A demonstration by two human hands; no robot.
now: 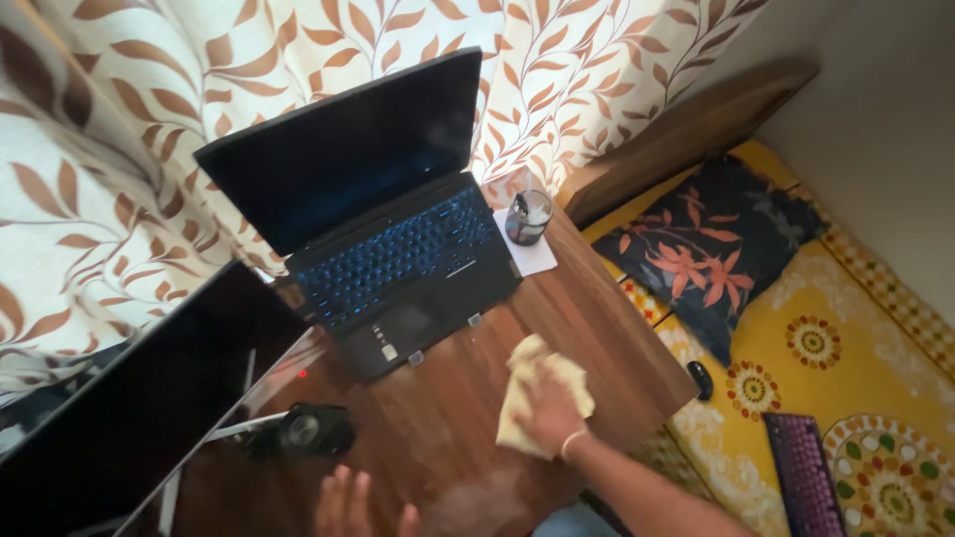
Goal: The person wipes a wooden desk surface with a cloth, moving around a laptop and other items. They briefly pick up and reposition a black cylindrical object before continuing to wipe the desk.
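A yellow cloth (542, 393) is pressed flat against the wooden desk (617, 328) by the right hand (550, 410), whose fingers are spread over the cloth rather than curled around it; the cloth is pinned under the palm, not gripped in a fist. The cloth lies on the bare stretch of desk just in front of the open laptop (383, 229), near the desk's right edge. The left hand (348, 502) is seen at the bottom of the view with its fingers open and apart, holding nothing, resting on or just above the desk near a small black speaker (310, 430).

The wiping appears best done with the cloth kept flat under the whole palm, so that even pressure is given and no folded corner is dragged. Strokes would be better kept along the grain of the wood and away from the laptop's front edge, which sits just beside the cloth. A dull, smeared patch is visible on the wood between the 2 hands, and it seems to be the part still needing attention. Care would be called for near the cup (528, 215) standing on a sheet of white paper (532, 254) at the far corner, since either could be knocked or pushed. The dark monitor (139, 408) on the left stands well apart from the cloth.
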